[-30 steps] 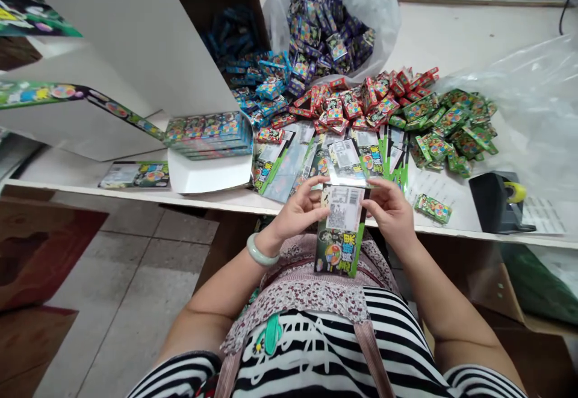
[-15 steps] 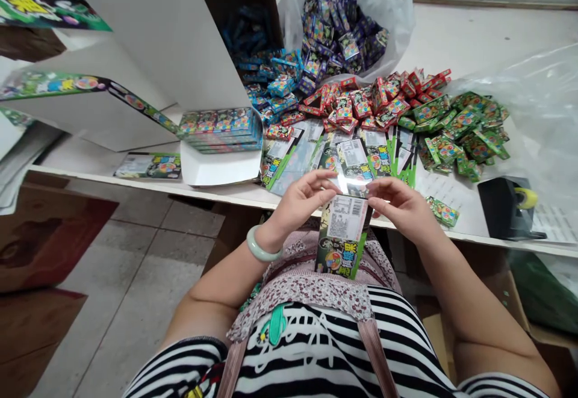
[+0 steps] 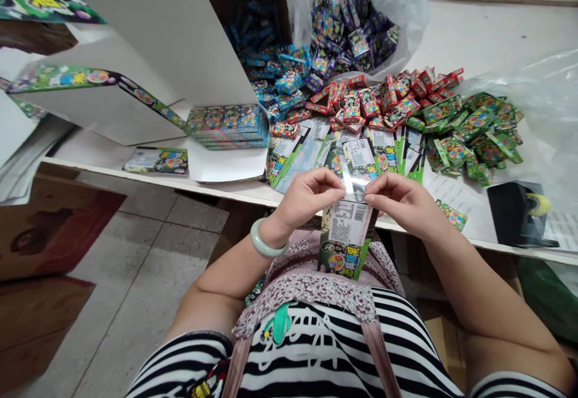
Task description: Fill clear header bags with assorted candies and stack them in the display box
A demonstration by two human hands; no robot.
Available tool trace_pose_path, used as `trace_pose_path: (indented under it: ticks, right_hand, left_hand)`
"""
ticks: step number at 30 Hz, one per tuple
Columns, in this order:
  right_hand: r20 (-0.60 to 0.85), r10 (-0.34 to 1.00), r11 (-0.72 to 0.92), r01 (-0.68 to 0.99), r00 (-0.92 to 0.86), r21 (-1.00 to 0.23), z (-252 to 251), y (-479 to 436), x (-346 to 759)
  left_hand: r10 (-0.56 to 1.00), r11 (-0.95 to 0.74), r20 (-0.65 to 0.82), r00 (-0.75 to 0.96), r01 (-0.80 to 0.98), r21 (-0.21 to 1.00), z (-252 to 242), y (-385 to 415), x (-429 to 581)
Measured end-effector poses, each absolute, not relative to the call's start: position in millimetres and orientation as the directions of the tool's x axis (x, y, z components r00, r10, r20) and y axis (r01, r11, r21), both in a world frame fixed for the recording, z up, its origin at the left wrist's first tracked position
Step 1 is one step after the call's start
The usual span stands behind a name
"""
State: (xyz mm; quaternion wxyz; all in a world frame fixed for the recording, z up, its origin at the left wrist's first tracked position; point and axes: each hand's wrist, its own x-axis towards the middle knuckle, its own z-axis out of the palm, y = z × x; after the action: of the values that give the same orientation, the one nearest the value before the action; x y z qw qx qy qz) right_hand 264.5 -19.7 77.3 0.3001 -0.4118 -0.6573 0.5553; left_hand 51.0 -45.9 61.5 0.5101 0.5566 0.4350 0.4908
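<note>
Room to pass over white tabletop (image 3: pixel 474 34) along far edge's right half, but heaped small red cardboard boxes (image 3: pixel 370 103) and green cardboard boxes (image 3: pixel 457 151) block low reach from near edge.

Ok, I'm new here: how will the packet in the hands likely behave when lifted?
The packet is probably light: the left hand and right hand pinch just its upper end. Looking flat and thin, it likely bends easily. Its shiny clear top could be slippery.
</note>
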Motion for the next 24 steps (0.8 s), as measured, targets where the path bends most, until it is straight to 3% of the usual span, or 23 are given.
trace_pose_path:
  ticks: [6, 9, 12, 15, 20, 22, 24]
  right_hand:
    - [0.170, 0.820, 0.359, 0.260, -0.546, -0.896, 77, -33, 271]
    - [0.309, 0.781, 0.515, 0.279, -0.543, -0.810, 67, -38, 274]
    - [0.389, 0.782, 0.565, 0.289, -0.487, -0.773, 55, -42, 271]
    - [0.404, 0.817, 0.530, 0.263, -0.411, -0.806, 48, -49, 263]
    - [0.235, 0.889, 0.325, 0.179, -0.394, -0.928, 33, -41, 285]
    - [0.180, 0.956, 0.241, 0.269, -0.231, -0.933, 21, -23, 327]
    - [0.170, 0.980, 0.103, 0.475, 0.100, -0.874, 8, -4, 380]
  left_hand:
    - [0.924, -0.285, 0.264, 0.277, 0.039, 0.958, 52, -56, 35]
    - [0.926, -0.281, 0.258, 0.275, 0.048, 0.958, 43, -60, 33]
    - [0.939, -0.260, 0.237, 0.248, 0.065, 0.963, 39, -59, 37]
    - [0.929, -0.291, 0.263, 0.259, 0.076, 0.954, 39, -57, 42]
    - [0.947, -0.294, 0.276, 0.163, 0.096, 0.951, 31, -52, 43]
    - [0.958, -0.273, 0.258, 0.121, 0.126, 0.954, 25, -48, 41]
    - [0.965, -0.254, 0.239, 0.105, 0.155, 0.955, 20, -44, 40]
